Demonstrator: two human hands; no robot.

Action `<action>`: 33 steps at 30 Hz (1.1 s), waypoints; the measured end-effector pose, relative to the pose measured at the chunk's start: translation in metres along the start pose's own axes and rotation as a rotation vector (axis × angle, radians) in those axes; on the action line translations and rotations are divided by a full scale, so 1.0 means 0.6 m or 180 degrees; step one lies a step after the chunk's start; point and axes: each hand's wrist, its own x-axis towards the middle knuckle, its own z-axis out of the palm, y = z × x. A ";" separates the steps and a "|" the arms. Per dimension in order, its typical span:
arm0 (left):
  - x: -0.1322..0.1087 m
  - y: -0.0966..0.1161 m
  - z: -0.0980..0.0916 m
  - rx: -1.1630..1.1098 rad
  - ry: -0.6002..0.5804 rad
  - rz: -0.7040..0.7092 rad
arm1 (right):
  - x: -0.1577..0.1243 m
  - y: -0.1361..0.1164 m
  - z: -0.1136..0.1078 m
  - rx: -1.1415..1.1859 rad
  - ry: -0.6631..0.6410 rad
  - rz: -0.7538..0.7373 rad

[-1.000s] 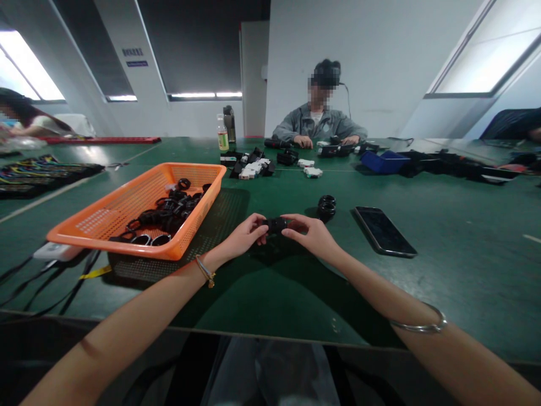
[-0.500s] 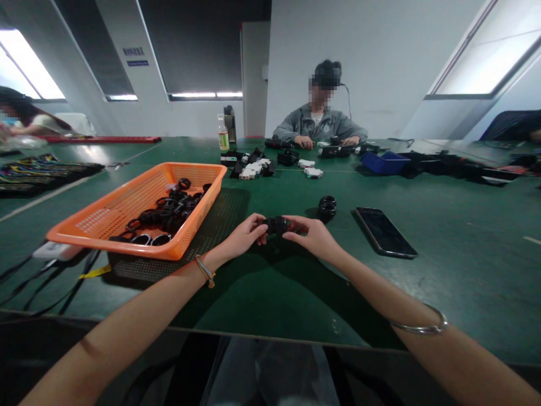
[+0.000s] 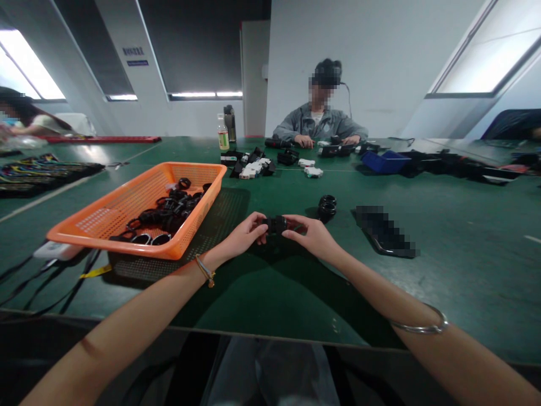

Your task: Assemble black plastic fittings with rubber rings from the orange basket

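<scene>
My left hand (image 3: 243,237) and my right hand (image 3: 313,234) meet over the green table (image 3: 443,282), each pinching one end of a small black cylindrical part (image 3: 275,225). Both sets of fingers are closed round it, just above the tabletop. A short stack of black rings (image 3: 327,207) stands a little behind my right hand. To the left, an orange mesh basket (image 3: 127,206) holds several more black rings and parts (image 3: 169,211).
A phone (image 3: 384,231) lies right of my hands. A white power strip (image 3: 57,251) and black cables trail off the left edge. Across the table a person in a grey jacket (image 3: 319,124) handles small parts; a bottle (image 3: 222,134) and a blue tray (image 3: 382,162) stand nearby.
My hands have stayed in place on the black part; the fingers shifted only slightly.
</scene>
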 end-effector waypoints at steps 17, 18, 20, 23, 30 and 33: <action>0.000 0.002 0.002 -0.0041 0.0085 -0.0115 | 0.000 0.009 -0.006 0.0499 -0.0288 -0.0046; 0.001 0.002 0.002 -0.0050 0.0083 -0.0123 | 0.001 0.010 -0.006 0.0506 -0.0309 -0.0051; 0.001 0.001 0.002 -0.0057 0.0072 -0.0130 | 0.001 0.010 -0.007 0.0462 -0.0295 -0.0035; 0.001 0.001 0.002 -0.0043 0.0069 -0.0120 | 0.001 0.007 -0.008 0.0353 -0.0199 -0.0042; -0.001 0.002 0.000 0.0005 0.0022 -0.0103 | -0.001 0.000 -0.006 0.0256 -0.0061 -0.0229; 0.000 0.001 0.000 0.0008 0.0026 -0.0095 | -0.001 0.002 -0.004 0.0325 0.0047 -0.0204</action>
